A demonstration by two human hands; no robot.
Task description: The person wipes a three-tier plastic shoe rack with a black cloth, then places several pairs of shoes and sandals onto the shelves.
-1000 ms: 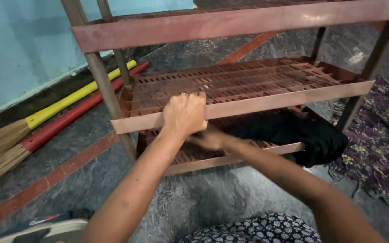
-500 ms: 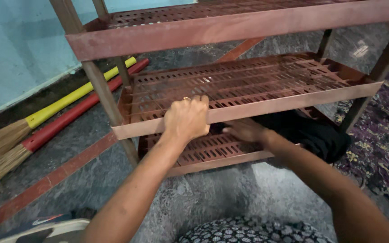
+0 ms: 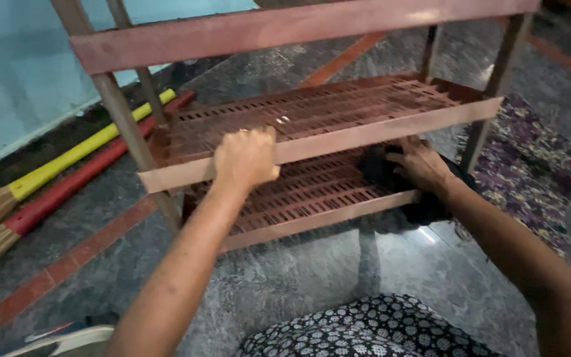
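Grey stone floor [image 3: 312,271] with red strips runs beside a pale blue wall [image 3: 14,66], where a brown slatted rack [image 3: 338,109] stands. Left hand [image 3: 244,158] grips the front lip of the middle shelf [image 3: 378,132], its fingers [image 3: 249,135] curled together over the edge. Right hand [image 3: 421,164] presses on a black cloth [image 3: 381,173] lying at the right end of the bottom shelf [image 3: 299,198], its fingers spread over the fabric. Two brooms, one with a yellow handle [image 3: 80,149] and one with a red handle [image 3: 67,188], lie by the wall. Patterned purple rug [image 3: 530,172] lies right of the rack.
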